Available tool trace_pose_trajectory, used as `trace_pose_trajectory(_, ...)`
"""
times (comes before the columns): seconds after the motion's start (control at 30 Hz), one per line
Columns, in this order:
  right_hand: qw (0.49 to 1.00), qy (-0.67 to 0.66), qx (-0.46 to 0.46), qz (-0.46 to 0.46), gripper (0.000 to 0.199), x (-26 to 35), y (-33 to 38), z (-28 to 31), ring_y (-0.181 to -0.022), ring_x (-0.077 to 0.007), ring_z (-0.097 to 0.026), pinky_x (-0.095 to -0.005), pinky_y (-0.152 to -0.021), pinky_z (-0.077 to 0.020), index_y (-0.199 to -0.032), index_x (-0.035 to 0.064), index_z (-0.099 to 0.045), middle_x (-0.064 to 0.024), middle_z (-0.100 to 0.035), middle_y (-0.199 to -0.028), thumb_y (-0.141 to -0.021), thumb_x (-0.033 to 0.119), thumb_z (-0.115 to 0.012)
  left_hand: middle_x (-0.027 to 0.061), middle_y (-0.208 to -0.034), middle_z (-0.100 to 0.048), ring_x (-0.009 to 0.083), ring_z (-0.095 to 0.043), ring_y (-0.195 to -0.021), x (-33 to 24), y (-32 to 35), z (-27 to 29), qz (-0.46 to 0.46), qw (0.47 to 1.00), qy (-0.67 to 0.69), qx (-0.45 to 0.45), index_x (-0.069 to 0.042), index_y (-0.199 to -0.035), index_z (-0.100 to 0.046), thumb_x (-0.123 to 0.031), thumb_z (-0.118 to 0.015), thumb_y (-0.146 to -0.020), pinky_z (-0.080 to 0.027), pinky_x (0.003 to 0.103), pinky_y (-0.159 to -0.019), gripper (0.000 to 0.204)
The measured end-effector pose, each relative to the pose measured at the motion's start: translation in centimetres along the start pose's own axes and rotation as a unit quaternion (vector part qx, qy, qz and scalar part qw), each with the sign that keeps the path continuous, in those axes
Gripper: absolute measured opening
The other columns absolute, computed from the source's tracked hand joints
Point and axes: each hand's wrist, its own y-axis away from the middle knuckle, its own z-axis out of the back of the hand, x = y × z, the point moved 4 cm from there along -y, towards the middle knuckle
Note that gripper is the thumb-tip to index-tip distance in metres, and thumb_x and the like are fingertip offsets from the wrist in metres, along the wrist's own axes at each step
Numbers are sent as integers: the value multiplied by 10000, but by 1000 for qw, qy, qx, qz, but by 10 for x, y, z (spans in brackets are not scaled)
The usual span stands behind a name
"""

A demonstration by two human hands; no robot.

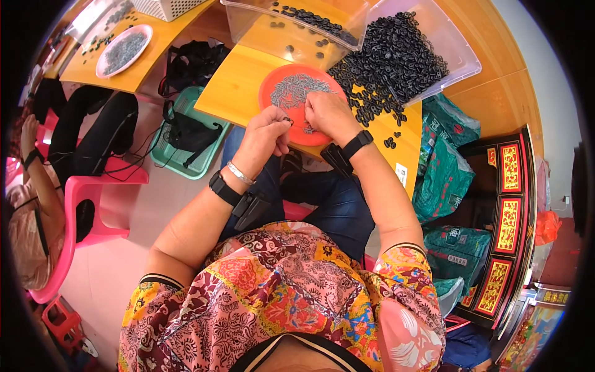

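Observation:
My left hand [265,137] is closed in a pinch on a small black plastic piece [289,121], at the near left rim of a round orange plate [268,93]. On that plate lies a heap of small grey metal pieces [297,88]. Over the plate's right side, my right hand [328,115] is closed with its fingers curled down; its fingertips are hidden. A few grey bits show just below it. Right of the plate, a large heap of black plastic pieces [396,59] spills onto the yellow table [232,80].
A clear bin [291,40] holding black pieces stands behind the plate; another clear tray [462,56] lies under the heap. Green bags [443,177] stand right of the table. A green basket [180,158] sits on the floor at left, near a person on a pink chair [77,198].

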Motion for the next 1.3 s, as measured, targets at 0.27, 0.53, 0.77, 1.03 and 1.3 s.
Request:
trace_pose_trajectory(0.27, 887, -444, -84, -90, 123, -12, 26, 8, -666, -116, -587, -262, -624, -488, -940, 13, -624, -45, -624, -760, -849, 85, -584, 16, -662, -558, 115, -546, -521, 2, 0, -2, 4, 1000, -14, 1, -77, -855, -515, -141, -489, -860, -412, 209, -475, 69)
trace_pose_trajectory(0.53, 652, -744, -66, -128, 114, 7, 69, 2, -708, -109, -615, -221, -687, -521, -975, -1, -605, -63, -642, -858, -893, 74, -576, 19, -644, -539, 97, -516, -522, 6, 3, -10, 6, 1000, -6, 11, -60, -840, -507, -138, -507, -859, -395, 207, -453, 81)
trace_pose_trajectory(0.77, 666, -730, -88, -123, 134, 16, 84, -7, -677, -81, -582, -210, -628, -476, -925, 35, -621, -25, -639, -829, -885, 163, -620, 3, -668, -539, 80, -521, -554, 11, 11, -24, 6, 997, -53, 51, -66, -868, -505, -150, -486, -885, -391, 188, -489, 88)
trace_pose_trajectory(1.03, 729, -665, -108, -121, 140, 22, 86, -5, -668, -46, -539, -203, -613, -448, -875, 33, -633, 18, -610, -751, -882, 172, -627, -11, -661, -525, 60, -498, -557, 9, 13, -27, -35, 994, -89, 54, -58, -858, -503, -131, -497, -880, -372, 185, -495, 77)
trace_pose_trajectory(1.3, 747, -649, -118, -89, 145, 25, 85, -6, -703, -35, -538, -205, -625, -458, -854, 5, -626, 21, -613, -755, -885, 147, -616, -13, -662, -524, 57, -491, -565, 9, 13, -28, -69, 988, -129, 58, -59, -840, -510, -126, -502, -879, -373, 183, -513, 78)
